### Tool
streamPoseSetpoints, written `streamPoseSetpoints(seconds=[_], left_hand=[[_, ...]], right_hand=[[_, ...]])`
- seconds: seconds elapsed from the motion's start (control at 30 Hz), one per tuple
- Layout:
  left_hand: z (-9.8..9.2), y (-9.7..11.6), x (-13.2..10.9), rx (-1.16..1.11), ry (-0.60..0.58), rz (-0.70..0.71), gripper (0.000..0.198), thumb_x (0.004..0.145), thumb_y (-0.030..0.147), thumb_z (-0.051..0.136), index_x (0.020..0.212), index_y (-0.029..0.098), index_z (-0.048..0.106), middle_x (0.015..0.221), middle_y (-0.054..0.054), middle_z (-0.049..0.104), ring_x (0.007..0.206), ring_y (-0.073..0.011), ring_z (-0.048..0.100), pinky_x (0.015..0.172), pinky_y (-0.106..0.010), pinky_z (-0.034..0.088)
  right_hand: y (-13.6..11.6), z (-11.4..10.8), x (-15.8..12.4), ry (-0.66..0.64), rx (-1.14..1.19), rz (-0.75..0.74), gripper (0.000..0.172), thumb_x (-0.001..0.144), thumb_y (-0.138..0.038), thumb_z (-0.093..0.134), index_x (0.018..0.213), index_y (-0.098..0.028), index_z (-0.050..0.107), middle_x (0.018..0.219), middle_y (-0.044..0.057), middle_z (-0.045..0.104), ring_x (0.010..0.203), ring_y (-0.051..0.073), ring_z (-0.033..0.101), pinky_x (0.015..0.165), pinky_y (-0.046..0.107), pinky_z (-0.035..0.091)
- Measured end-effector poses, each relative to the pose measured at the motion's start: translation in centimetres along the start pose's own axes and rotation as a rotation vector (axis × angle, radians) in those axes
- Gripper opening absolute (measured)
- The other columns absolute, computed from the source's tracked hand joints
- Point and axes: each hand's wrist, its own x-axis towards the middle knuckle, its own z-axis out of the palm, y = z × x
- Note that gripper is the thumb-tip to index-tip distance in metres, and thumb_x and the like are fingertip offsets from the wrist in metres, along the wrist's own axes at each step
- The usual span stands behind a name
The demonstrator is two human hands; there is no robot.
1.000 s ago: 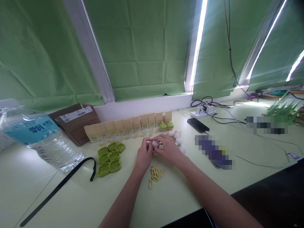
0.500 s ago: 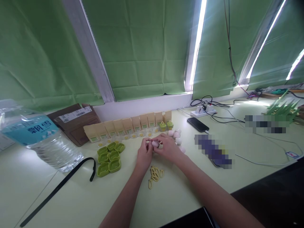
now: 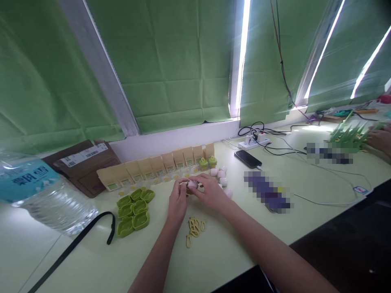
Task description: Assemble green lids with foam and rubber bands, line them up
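Note:
My left hand (image 3: 179,199) and my right hand (image 3: 210,192) meet over the table, both closed around a small pale pink rounded piece (image 3: 192,184). A darker edge shows beneath that piece, too small to make out. Beside my right hand lie several similar pink and white pieces (image 3: 221,174). Just in front of the hands is a small pile of yellow loops (image 3: 194,227). Several green moulded cups (image 3: 125,226) stand left of my left hand. Behind the hands, two green lidded pieces with yellow loops (image 3: 208,163) stand at the right end of a row of kraft-backed packs (image 3: 157,163).
At left are a large water bottle (image 3: 58,203), a brown cardboard box (image 3: 88,167) and a black strap (image 3: 76,240). A phone (image 3: 248,158), a power strip (image 3: 254,143) and cables lie at right. Another person's hand (image 3: 380,140) is near green plastic strips (image 3: 348,136).
The view has shifted slightly, so the table things sit further left. My hands stay together on the pink piece. The other person's hand shows more at the right edge.

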Motion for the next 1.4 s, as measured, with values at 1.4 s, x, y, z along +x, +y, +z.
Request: streamPoseSetpoints(seconds=[1.4], left_hand=[[-0.6,-0.2,0.4,-0.774,-0.016,-0.354,0.042,0.076,0.034,0.079,0.11,0.017,0.061,0.092,-0.006,0.072,0.077,-0.0162,0.072,0.071,-0.024,0.053]], right_hand=[[0.8,0.2,-0.1,-0.089,0.21,0.146,0.031,0.087,-0.019,0.05,0.113,-0.021,0.067,0.066,-0.002,0.062,0.054,0.01,0.051,0.054,0.022,0.041]])
